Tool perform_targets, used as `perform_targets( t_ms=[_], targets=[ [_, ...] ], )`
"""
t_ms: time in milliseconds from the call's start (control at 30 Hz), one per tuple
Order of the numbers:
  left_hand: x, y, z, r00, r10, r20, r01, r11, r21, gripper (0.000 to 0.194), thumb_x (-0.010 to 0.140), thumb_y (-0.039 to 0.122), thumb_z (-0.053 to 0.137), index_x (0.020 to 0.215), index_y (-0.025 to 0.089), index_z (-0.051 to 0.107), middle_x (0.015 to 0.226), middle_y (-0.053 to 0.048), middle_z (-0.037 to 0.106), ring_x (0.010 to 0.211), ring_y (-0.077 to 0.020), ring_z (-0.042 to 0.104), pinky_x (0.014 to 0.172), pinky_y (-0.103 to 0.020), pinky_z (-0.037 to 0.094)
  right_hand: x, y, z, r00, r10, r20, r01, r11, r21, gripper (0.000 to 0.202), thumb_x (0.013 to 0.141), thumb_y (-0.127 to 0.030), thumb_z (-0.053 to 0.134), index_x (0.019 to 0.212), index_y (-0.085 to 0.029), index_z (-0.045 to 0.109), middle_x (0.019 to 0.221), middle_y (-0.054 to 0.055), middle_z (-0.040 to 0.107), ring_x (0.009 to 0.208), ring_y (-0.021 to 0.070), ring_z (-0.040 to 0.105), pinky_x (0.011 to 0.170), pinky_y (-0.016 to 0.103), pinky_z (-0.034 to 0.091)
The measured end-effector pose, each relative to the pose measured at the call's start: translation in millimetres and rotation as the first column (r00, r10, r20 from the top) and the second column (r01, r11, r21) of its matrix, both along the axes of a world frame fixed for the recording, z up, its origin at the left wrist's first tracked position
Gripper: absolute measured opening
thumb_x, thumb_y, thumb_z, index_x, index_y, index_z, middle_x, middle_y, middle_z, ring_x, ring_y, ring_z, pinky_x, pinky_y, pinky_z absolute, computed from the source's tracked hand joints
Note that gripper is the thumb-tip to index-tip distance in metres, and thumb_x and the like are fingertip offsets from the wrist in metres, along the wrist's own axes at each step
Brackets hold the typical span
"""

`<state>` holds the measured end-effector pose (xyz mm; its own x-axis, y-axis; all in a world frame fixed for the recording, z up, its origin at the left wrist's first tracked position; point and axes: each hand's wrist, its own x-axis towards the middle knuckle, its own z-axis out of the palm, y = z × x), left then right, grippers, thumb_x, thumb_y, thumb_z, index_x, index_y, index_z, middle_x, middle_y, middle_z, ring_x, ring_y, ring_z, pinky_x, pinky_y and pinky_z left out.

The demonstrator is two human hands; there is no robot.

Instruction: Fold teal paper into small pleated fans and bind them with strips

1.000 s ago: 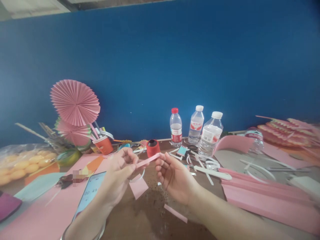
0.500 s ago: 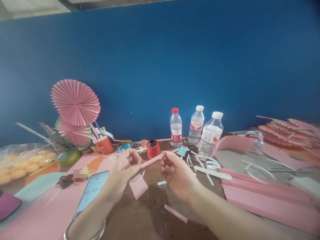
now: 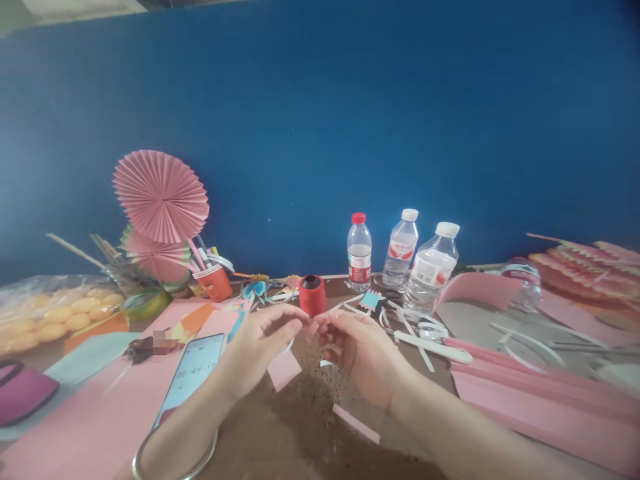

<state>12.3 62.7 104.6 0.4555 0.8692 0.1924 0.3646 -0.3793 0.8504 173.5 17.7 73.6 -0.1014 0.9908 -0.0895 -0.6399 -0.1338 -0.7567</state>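
Note:
Between my fingertips is a small pink paper strip (image 3: 311,331), mostly hidden by the fingers. My left hand (image 3: 257,350) comes from the left with thumb and forefinger closed at the strip's left end. My right hand (image 3: 363,350) pinches its other end, the remaining fingers curled under. Just behind the fingertips stands a red round object with a black top (image 3: 313,297). A pink square of paper (image 3: 285,370) lies below my left hand, and a loose pink strip (image 3: 356,424) lies on the brown tabletop (image 3: 290,440) nearer me.
On the left are a phone (image 3: 193,373) showing a timer, pink paper sheets and an orange cup (image 3: 213,283) of pens beside a pleated pink paper fan (image 3: 163,197). Several water bottles (image 3: 360,257) stand at the back. Folded pink paper (image 3: 530,400) lies right.
My hands have come together, and the pink strip that was stretched between them now shows only as a short bent piece. The view has shifted slightly left.

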Motion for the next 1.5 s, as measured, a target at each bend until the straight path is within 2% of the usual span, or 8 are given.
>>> perform_targets(
  t_ms=[200,400,467,567,667,833,1333,1500],
  targets=[
    [7,-5,-7.5,0.996,-0.064,0.061,0.072,0.989,-0.133,0.014,0.076,0.029,0.057,0.072,0.019,0.065,0.069,-0.001,0.063,0.063,-0.014,0.054,0.059,-0.024,0.04,-3,2,-4.9,0.999,-0.033,0.038,0.034,0.999,-0.034,0.018,0.07,-0.029,0.064,0.074,-0.012,0.067,0.071,0.003,0.061,0.063,0.0103,0.053,0.054,0.02,0.038],
    [7,-3,-11.2,0.994,-0.034,0.104,0.052,0.982,-0.181,0.019,0.075,0.033,0.057,0.065,0.017,0.06,0.059,0.001,0.056,0.056,-0.0119,0.048,0.056,-0.025,0.038,-4,2,-9.4,0.966,-0.113,0.234,0.099,0.992,0.072,0.019,0.072,-0.031,0.062,0.078,-0.014,0.068,0.07,0.004,0.061,0.064,0.0122,0.052,0.056,0.024,0.039],
    [7,-4,-10.4,0.995,-0.025,0.096,0.042,0.982,-0.183,0.019,0.075,0.032,0.056,0.065,0.017,0.059,0.06,0.001,0.056,0.056,-0.0119,0.049,0.057,-0.025,0.038,-3,1,-8.2,0.904,-0.191,0.383,0.139,0.977,0.159,0.016,0.073,-0.029,0.059,0.077,-0.016,0.068,0.073,0.004,0.061,0.067,0.0136,0.052,0.058,0.025,0.04],
    [8,-6,-8.8,0.995,-0.021,0.101,0.041,0.978,-0.205,0.02,0.076,0.032,0.056,0.064,0.016,0.059,0.058,0.002,0.054,0.055,-0.0124,0.049,0.057,-0.025,0.037,-2,-1,-4.8,0.759,-0.323,0.566,0.137,0.928,0.346,0.015,0.077,-0.025,0.054,0.078,-0.019,0.068,0.08,0.004,0.061,0.073,0.0156,0.053,0.063,0.027,0.041],
    [9,-7,-7.4,0.992,-0.012,0.123,0.04,0.973,-0.227,0.017,0.075,0.03,0.056,0.064,0.016,0.059,0.056,0.002,0.052,0.054,-0.0119,0.047,0.055,-0.024,0.036,-1,-4,-3.3,0.634,-0.429,0.643,0.089,0.867,0.491,0.017,0.08,-0.022,0.05,0.084,-0.021,0.066,0.085,0.004,0.061,0.078,0.0158,0.054,0.067,0.028,0.041],
    [9,-6,-7.8,0.992,-0.019,0.122,0.047,0.973,-0.228,0.014,0.075,0.027,0.056,0.067,0.016,0.062,0.058,0.002,0.053,0.053,-0.0109,0.046,0.054,-0.024,0.035,1,-6,-7.0,0.46,-0.537,0.708,-0.018,0.791,0.612,0.019,0.081,-0.017,0.048,0.092,-0.02,0.064,0.091,0.004,0.06,0.085,0.0165,0.054,0.073,0.029,0.042],
    [7,-5,-13.7,0.984,-0.008,0.176,0.05,0.97,-0.236,0.014,0.074,0.026,0.057,0.075,0.016,0.066,0.06,0.0,0.056,0.052,-0.011,0.047,0.052,-0.024,0.038,-1,-11,-11.4,0.25,-0.709,0.659,-0.157,0.642,0.75,0.026,0.083,-0.021,0.047,0.105,-0.019,0.06,0.094,0.009,0.059,0.087,0.0211,0.053,0.077,0.037,0.043],
    [7,-5,-12.8,0.985,-0.004,0.173,0.042,0.976,-0.215,0.013,0.075,0.025,0.057,0.076,0.018,0.068,0.059,0.001,0.057,0.055,-0.0112,0.049,0.054,-0.023,0.038,-1,-12,-14.2,0.143,-0.767,0.626,-0.213,0.594,0.776,0.03,0.083,-0.018,0.045,0.11,-0.017,0.056,0.096,0.01,0.058,0.088,0.0222,0.052,0.077,0.039,0.042]
  ],
)
